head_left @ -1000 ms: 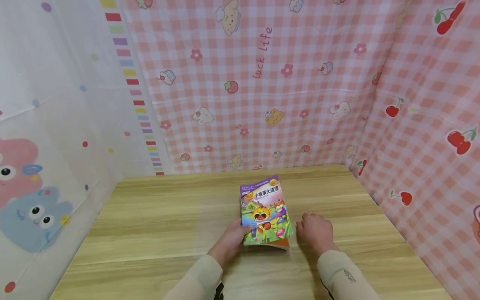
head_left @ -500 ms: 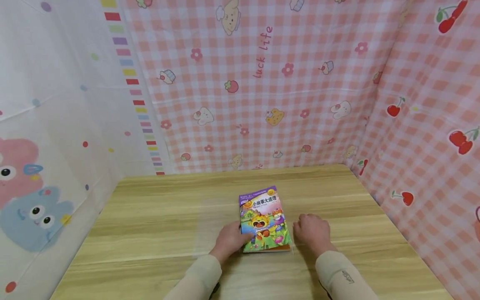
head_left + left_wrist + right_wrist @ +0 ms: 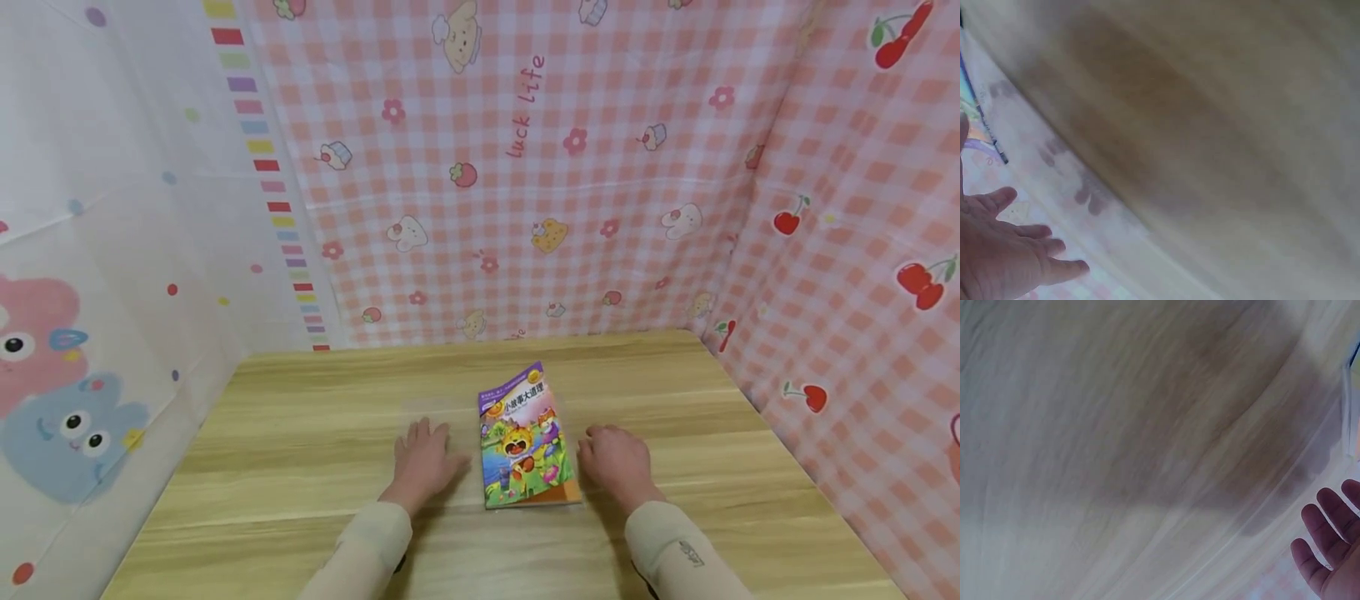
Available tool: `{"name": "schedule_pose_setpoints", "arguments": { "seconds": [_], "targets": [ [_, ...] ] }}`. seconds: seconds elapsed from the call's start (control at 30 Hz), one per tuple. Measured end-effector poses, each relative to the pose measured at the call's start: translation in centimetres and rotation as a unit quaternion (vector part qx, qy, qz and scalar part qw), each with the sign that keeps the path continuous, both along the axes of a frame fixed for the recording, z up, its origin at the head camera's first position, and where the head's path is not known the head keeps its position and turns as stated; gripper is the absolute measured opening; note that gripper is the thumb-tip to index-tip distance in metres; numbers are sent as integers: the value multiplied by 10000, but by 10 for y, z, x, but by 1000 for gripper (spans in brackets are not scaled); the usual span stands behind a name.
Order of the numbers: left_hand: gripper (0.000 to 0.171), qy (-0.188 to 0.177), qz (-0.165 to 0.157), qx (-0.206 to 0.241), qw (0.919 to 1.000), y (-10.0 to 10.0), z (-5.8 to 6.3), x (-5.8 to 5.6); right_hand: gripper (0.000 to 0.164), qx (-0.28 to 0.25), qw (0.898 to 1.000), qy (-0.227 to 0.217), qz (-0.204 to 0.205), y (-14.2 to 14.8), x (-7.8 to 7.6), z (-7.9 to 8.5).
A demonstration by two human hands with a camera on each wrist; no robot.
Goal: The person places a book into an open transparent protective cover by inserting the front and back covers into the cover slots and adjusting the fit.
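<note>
Head view: the left hand (image 3: 426, 465) is spread wide over the surface (image 3: 300, 433), holding nothing and just beside the book (image 3: 519, 450); the right hand (image 3: 617, 467) has its fingers bent in a loose curve close to the book's other long side, also without a grip, though whether a fingertip touches it I cannot tell. The book lies between them, a little right of the surface's middle and short of its far edge, its cover raised along the right side so that orange shows at the near right corner. It looks like a thin paperback: probably light, bendy, somewhat slick, its cover easily creased. The long left edge, pinched with all the pages together, seems the safest hold; the lifted corner alone would flap. The left wrist view adds what the head view barely gives, a glossy strip (image 3: 1072, 175), perhaps clear film, mirroring the fingers. The right wrist view shows that hand's underside, but only a sliver of the book.
</note>
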State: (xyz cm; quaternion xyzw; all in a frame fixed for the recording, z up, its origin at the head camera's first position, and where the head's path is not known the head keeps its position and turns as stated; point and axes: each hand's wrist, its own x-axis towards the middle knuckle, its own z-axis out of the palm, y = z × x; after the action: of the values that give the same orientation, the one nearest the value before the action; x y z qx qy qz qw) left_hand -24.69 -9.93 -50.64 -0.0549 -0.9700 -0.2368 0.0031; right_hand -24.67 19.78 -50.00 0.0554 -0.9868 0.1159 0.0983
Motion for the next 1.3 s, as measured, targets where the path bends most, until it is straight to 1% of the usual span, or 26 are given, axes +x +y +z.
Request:
{"name": "schedule_pose_setpoints", "arguments": {
  "seconds": [0.1,0.2,0.3,0.37,0.47,0.57,0.6,0.67,0.73,0.87,1.0,1.03,1.07,1.2,1.23,1.27,1.3],
  "targets": [
    [79,-257,47,-108,9996,-3,-6,1,31,-184,9998,-29,1,-3,-1,0],
    [85,-275,69,-221,9994,-7,-11,1,32,-441,9990,-73,-26,-7,-3,2],
    [85,-230,109,-304,9992,-12,-15,0,35,-910,9958,-102,-67,-10,-4,5],
    [85,-234,142,-312,9991,-16,-15,0,36,-1303,9914,-127,-49,-13,-5,6],
    [84,-216,79,-283,9993,-21,-15,1,38,-2051,9780,-364,-65,-18,-5,9],
    [86,-282,-24,-266,9992,-24,-15,2,39,-2821,9568,-681,-165,-23,-6,10],
    [86,-320,-54,-274,9991,-25,-15,2,40,-3010,9504,-756,-213,-25,-6,11],
    [86,-392,-103,-258,9988,-26,-15,3,39,-3274,9411,-798,-285,-28,-6,12],
    [87,-489,-129,-274,9983,-27,-15,3,37,-3427,9357,-779,-293,-31,-7,13],
    [87,-690,-168,-363,9968,-27,-12,2,35,-3600,9300,-669,-320,-36,-7,15],
    [88,-976,-169,-519,9937,-27,-8,1,34,-3762,9233,-620,-466,-43,-7,16],
    [88,-1037,-169,-542,9930,-27,-6,1,34,-3836,9201,-617,-494,-45,-7,16],
    [88,-1098,-164,-560,9922,-27,-5,1,34,-3862,9195,-541,-488,-47,-8,17],
    [87,-1253,-174,-602,9901,-26,2,2,31,-4092,9114,-210,-390,-56,-8,19],
    [87,-1273,-181,-599,9899,-26,3,2,30,-4167,9082,-177,-361,-58,-8,20],
    [87,-1289,-190,-595,9897,-26,4,2,29,-4174,9081,-114,-326,-60,-8,20],
    [87,-1311,-193,-628,9892,-26,5,3,29,-4251,9046,-128,-304,-62,-8,21]
  ]
}}
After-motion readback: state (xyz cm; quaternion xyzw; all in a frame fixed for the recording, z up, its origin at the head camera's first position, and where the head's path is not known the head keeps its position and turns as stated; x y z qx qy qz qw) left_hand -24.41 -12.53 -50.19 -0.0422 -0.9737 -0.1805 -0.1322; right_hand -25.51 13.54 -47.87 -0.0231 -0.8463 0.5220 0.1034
